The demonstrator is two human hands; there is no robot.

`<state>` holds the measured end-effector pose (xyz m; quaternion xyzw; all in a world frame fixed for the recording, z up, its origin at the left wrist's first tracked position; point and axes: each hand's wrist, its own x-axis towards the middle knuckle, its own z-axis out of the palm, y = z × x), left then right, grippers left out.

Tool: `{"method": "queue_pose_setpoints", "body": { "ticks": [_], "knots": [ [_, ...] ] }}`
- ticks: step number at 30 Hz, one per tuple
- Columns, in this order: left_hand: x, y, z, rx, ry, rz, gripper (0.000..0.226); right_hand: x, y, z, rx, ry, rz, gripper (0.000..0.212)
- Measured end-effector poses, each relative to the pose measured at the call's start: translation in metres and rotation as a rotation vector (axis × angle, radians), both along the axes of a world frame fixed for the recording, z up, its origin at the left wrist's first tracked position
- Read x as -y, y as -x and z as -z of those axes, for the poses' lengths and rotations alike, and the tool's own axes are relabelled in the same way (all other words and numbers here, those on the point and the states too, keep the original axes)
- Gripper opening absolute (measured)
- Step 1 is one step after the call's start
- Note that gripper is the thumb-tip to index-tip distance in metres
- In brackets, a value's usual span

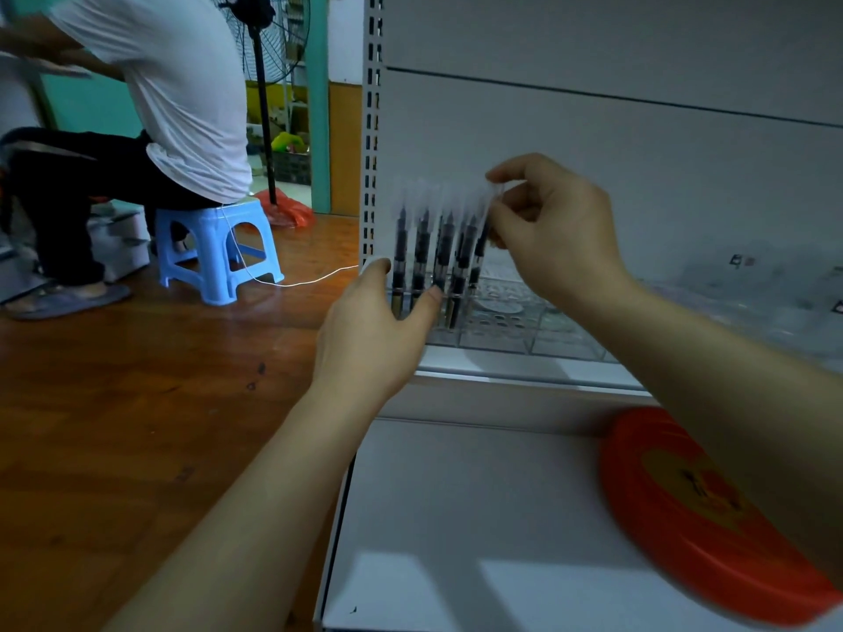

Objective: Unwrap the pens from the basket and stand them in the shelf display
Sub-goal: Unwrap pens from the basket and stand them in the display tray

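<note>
R hand [554, 230] pinches the top of the rightmost pen [480, 248], thumb + index curled onto its clear cap end; other fingers loosely bent behind. Pen tilted, lower end down at the rack [497, 321] but can't tell if it's seated in a hole. L hand [378, 330] fingers straight-ish, holding nothing, thumb tip [433, 295] against the front of the pen row low down, index tip near the rack's left corner. Looks like it's steadying rack/pens.

Pens: about five standing in the rack's left end, just left of R fingertips and right above L thumb. Caps up, blurry at top. Rest of the rack to the right of R hand has open holes. Rack sits on the shelf [524, 364]. Basket [711, 517], orange, is on the lower shelf under R forearm; contents not visible.

Step, my guess: seating/straightening the latest pen. Task partway, lots of holes free.

Risks:
- pen is tilted toward its neighbours → pushing down off-axis could miss the hole and knock the row over.
- rack is clear + light-looking → may slide if L hand lets off while R pushes.
- grip is only on the cap → cap could pull off when lifting.
- dim + blurred, hole alignment hard to judge.
</note>
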<state>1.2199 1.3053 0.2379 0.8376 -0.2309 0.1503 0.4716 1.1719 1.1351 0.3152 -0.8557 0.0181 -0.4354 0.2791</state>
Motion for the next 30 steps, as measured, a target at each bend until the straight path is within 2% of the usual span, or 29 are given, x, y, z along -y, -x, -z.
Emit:
{"method": "queue_pose_setpoints", "body": {
  "ticks": [7,11,14,16,19,21,27,30],
  "knots": [
    [-0.001,0.002,-0.001,-0.012,0.007,0.021,0.066,-0.006,0.002,0.001,-0.043,0.041,0.029,0.025],
    [-0.003,0.004,-0.002,-0.02,0.016,0.042,0.066,-0.01,0.009,0.007,-0.067,0.04,0.043,0.036],
    [-0.007,0.006,-0.002,-0.042,0.14,0.024,0.061,-0.009,0.019,0.014,-0.069,0.02,0.033,0.051],
    [-0.011,0.01,-0.003,0.034,0.215,-0.035,0.05,-0.007,0.027,0.019,-0.03,0.03,0.038,0.054],
    [-0.015,0.022,-0.003,0.268,0.247,-0.059,0.028,-0.007,0.039,0.029,0.056,0.028,0.04,0.045],
    [-0.014,0.033,-0.001,0.323,0.261,0.018,0.016,-0.007,0.049,0.04,0.093,0.009,0.04,0.036],
    [-0.003,0.066,0.027,0.162,0.257,0.238,0.005,-0.014,0.089,0.094,0.098,-0.01,0.047,0.021],
    [-0.001,0.074,0.046,0.181,0.188,0.3,0.003,-0.017,0.107,0.122,0.079,0.03,0.052,0.02]
  ]
}}
